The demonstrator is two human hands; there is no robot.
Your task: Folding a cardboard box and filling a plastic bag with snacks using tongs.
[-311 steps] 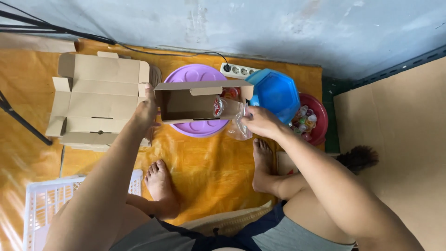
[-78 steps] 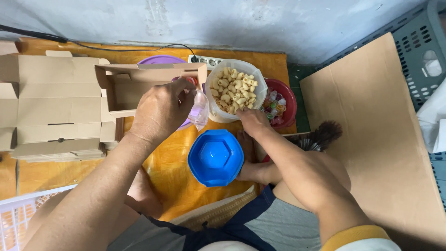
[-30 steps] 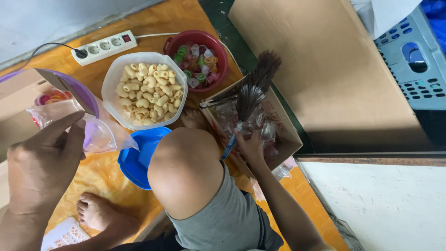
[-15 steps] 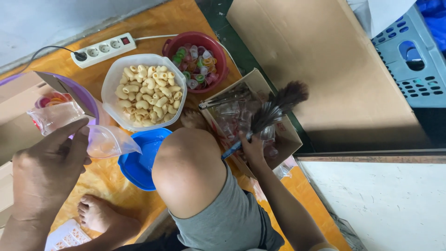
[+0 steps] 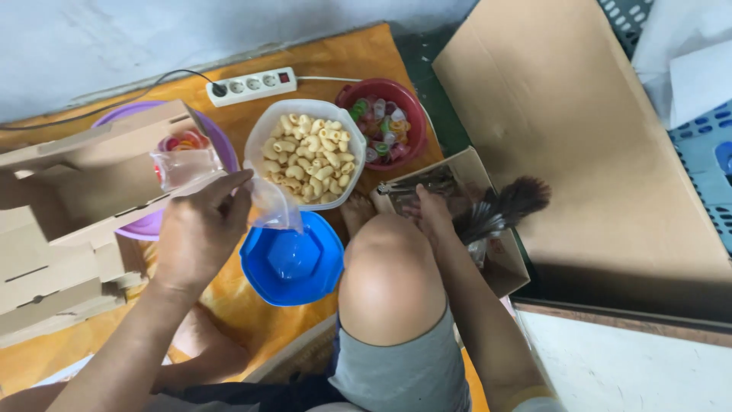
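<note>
Left hand: grip closed on clear plastic bag, held above blue lid. Right hand: inside small cardboard box, beside dark brush; grip state cannot be told. Beyond: white bowl of macaroni, red bowl, power strip.

Blue lid, red bowl, purple basin, orange mat.

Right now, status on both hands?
Left hand grips small clear plastic bag above blue plastic lid. Right hand reaching into open cardboard box. Raised knee between them.
</note>
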